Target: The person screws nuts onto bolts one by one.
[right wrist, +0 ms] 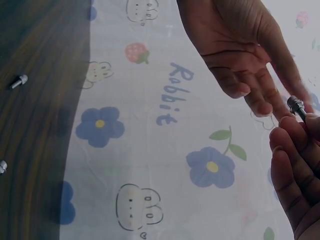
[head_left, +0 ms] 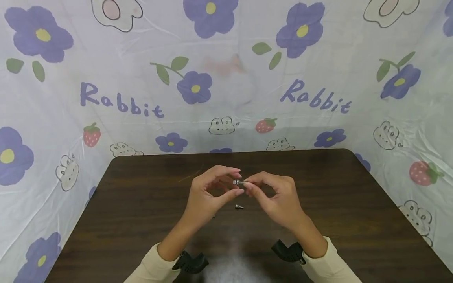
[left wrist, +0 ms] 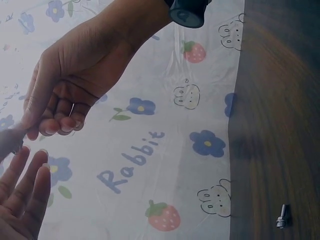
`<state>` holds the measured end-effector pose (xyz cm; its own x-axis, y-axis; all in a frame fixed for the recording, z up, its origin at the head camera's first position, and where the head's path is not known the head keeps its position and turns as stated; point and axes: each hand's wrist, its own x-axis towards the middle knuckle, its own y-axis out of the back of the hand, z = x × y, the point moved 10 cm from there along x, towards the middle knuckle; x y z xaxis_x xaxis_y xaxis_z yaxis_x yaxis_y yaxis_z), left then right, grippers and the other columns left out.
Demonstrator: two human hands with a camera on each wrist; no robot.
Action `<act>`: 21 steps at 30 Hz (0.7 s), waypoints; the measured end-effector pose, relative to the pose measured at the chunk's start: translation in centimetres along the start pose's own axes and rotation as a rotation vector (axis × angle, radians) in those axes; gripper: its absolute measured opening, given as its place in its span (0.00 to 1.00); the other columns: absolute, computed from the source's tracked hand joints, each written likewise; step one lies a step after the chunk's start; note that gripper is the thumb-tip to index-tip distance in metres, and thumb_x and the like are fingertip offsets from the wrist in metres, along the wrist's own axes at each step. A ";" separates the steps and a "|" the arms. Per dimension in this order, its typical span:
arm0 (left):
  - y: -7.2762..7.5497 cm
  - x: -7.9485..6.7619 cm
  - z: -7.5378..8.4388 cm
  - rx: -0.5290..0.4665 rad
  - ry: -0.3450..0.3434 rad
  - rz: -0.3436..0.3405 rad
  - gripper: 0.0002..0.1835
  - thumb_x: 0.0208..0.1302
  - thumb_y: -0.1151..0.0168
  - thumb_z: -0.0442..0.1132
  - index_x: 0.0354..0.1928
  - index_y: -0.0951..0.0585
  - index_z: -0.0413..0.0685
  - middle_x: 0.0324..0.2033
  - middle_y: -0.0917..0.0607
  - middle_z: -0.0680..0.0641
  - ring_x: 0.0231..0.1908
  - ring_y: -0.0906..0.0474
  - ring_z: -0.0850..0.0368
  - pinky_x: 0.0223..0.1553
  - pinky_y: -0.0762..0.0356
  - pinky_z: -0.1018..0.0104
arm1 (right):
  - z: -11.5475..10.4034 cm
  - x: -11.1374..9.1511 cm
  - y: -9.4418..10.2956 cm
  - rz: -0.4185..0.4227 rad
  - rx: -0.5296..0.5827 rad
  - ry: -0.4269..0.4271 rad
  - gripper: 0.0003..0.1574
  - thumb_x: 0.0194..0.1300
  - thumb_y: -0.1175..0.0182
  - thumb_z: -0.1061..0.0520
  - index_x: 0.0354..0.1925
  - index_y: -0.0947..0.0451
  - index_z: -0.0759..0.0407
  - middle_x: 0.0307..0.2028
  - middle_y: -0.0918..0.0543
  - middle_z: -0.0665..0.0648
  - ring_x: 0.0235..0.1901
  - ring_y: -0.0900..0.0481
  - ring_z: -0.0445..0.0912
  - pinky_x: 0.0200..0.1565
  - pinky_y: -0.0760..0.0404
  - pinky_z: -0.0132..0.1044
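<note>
A small silver bolt (head_left: 236, 182), with what look like washers by its head, lies sideways between the two hands. My right hand (head_left: 277, 196) pinches its shank end between thumb and fingertips. Around the bolt head, my left hand (head_left: 209, 192) has its thumb and fingers spread apart, with a gap above and below the head in the head view. In the right wrist view the bolt head (right wrist: 295, 104) sticks up from the right fingertips. A second bolt (head_left: 239, 207) lies on the table under the hands. Near the left wrist, another small piece (head_left: 214, 216) is mostly hidden.
The dark wooden table (head_left: 141, 220) ends at a fabric backdrop (head_left: 244, 98) printed with flowers and rabbits. Two bolts lie on the wood in the right wrist view, one (right wrist: 19, 81) whole and one (right wrist: 2, 166) cut off by the frame edge. Each wrist bears a black camera mount (head_left: 288, 251).
</note>
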<state>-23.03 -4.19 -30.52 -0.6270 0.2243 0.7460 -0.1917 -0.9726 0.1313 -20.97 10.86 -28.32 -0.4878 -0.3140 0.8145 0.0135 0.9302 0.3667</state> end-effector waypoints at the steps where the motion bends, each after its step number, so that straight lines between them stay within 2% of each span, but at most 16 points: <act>1: 0.0 0.1 0.2 0.001 -0.019 0.000 0.22 0.56 0.25 0.26 0.54 0.17 0.43 0.43 0.13 0.45 0.35 0.14 0.53 0.33 0.13 0.59 | 0.0 0.1 0.0 0.000 -0.001 0.003 0.02 0.69 0.34 0.61 0.38 0.15 0.59 0.27 0.14 0.50 0.26 0.16 0.41 0.33 0.17 0.29; 5: 0.0 0.2 0.5 0.008 -0.062 0.012 0.18 0.55 0.25 0.23 0.47 0.14 0.42 0.41 0.14 0.45 0.35 0.16 0.54 0.33 0.13 0.60 | 0.0 0.1 0.0 -0.007 0.000 -0.006 0.05 0.71 0.35 0.58 0.38 0.15 0.58 0.27 0.14 0.50 0.26 0.15 0.40 0.33 0.16 0.29; 10: 0.1 0.2 0.8 0.015 -0.085 0.023 0.14 0.54 0.25 0.23 0.43 0.13 0.42 0.39 0.14 0.45 0.36 0.17 0.55 0.32 0.14 0.61 | 0.0 0.1 -0.1 -0.012 0.000 -0.015 0.06 0.72 0.35 0.57 0.38 0.15 0.58 0.27 0.13 0.51 0.26 0.15 0.41 0.32 0.16 0.29; 21: 0.2 0.0 0.3 0.023 -0.047 0.020 0.13 0.57 0.27 0.24 0.43 0.12 0.44 0.37 0.12 0.47 0.34 0.17 0.56 0.31 0.15 0.63 | -0.2 0.1 -0.2 -0.016 0.017 0.001 0.07 0.72 0.36 0.56 0.38 0.15 0.59 0.27 0.14 0.51 0.26 0.16 0.40 0.32 0.17 0.29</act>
<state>-22.84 -4.36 -30.31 -0.5945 0.2027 0.7781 -0.1623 -0.9780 0.1307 -20.80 10.57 -28.25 -0.4867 -0.3291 0.8092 -0.0092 0.9282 0.3720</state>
